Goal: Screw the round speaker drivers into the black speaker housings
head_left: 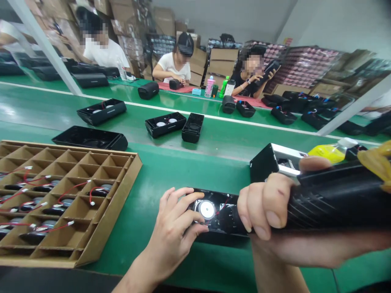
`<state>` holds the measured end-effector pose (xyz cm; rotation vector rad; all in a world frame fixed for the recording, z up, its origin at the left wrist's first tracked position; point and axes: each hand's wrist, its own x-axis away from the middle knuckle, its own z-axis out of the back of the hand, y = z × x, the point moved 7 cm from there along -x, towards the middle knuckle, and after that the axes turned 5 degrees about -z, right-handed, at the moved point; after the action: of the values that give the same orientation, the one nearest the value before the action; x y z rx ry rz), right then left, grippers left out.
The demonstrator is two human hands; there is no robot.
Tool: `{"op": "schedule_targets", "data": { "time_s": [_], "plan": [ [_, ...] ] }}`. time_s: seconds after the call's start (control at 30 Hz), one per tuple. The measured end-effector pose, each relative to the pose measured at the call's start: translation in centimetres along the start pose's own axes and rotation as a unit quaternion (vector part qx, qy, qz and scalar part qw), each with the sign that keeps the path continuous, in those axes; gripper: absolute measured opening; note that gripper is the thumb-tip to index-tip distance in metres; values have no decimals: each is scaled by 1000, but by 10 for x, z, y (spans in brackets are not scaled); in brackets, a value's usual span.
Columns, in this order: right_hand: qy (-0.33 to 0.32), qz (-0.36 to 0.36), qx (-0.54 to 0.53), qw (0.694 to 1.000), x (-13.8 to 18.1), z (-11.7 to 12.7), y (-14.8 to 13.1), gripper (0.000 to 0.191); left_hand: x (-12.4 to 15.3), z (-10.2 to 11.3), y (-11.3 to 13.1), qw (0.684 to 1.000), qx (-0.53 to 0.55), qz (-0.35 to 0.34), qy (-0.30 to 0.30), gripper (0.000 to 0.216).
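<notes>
In the head view, my left hand (174, 224) has its fingers curled around the left side of a round speaker driver (207, 210), which sits in a black speaker housing (220, 238). A second driver (226, 209) in the housing is partly covered by the front of the tool. My right hand (269, 203) is wrapped around a thick black electric screwdriver (339, 199). Its numbered collar points down and left over the right part of the housing; the tip is hidden. A red wire runs between the drivers.
A divided cardboard box (113, 215) with wired drivers stands at left. Several housings (166, 124) lie on the green conveyor beyond. A black-and-silver box (265, 162) and a yellow-filled bottle (330, 150) stand at right. Co-workers sit across the line; one person (177, 67) handles a housing.
</notes>
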<state>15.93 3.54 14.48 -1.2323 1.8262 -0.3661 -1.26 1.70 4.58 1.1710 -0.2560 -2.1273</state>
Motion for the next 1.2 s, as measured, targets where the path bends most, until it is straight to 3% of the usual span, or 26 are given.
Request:
{"op": "schedule_targets", "data": {
  "time_s": [0.37,0.73,0.83,0.87,0.93,1.0,1.1,1.2],
  "plan": [
    [-20,-25,-7,999,-1,-1,9,53,3,-1,2,1000,-8,-8,-1,13],
    [-87,-60,-57,993,6,-2,22,56,3,-7,4,1000,-11,-9,-21,15],
    [-83,-58,-54,993,5,1,20,55,2,-9,6,999,-13,-15,-41,5],
    [-78,-57,-54,994,5,3,18,55,1,-8,8,998,-14,-24,-55,7],
    [-60,-50,-47,996,2,9,13,54,-4,-2,10,995,-10,-47,-84,33],
    [-39,-37,-27,998,-1,16,6,53,-16,8,4,994,1,-51,-99,52],
    [-4,3,7,1000,-8,31,-9,51,-59,8,-31,994,-11,12,-104,43],
    [40,45,16,998,-12,51,-23,52,-128,-26,-79,987,-76,67,-126,36]
  ]
}}
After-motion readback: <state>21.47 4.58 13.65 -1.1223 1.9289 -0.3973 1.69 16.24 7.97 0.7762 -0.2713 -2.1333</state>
